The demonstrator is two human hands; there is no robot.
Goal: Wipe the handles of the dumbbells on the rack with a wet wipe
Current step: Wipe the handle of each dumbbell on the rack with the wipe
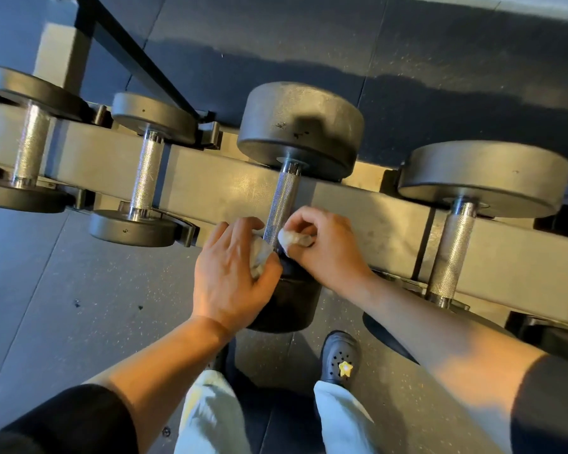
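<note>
Looking straight down on a grey metal dumbbell rack (210, 188) over dark speckled rubber floor (79, 290). Four black round-headed dumbbells with knurled silver steel handles lying across the rack rails, side by side. Centre dumbbell (300, 126) largest in view, its knurled handle (282, 204) running from the far head down toward the near head (286, 309), which sits partly hidden beneath the hands.

Crumpled white wet wipe (259, 257) wrapped around the lower end of that centre handle, just above the near head. Left hand (230, 276) curled over the left part of the wipe, fingers bent around it beside the handle. Right hand (328, 247) pinching the other end of the wipe (295, 239) between thumb and bent fingers, right against the handle's right side. Both hands closed on the wipe, one on each side of the bar.

To the left, a smaller dumbbell (145, 172) and another at the frame edge (30, 142); to the right, a wide-headed dumbbell (482, 178) with its handle bare. Below, pale trouser legs (338, 417) and a black clog with a yellow star charm (341, 358) on the floor.
</note>
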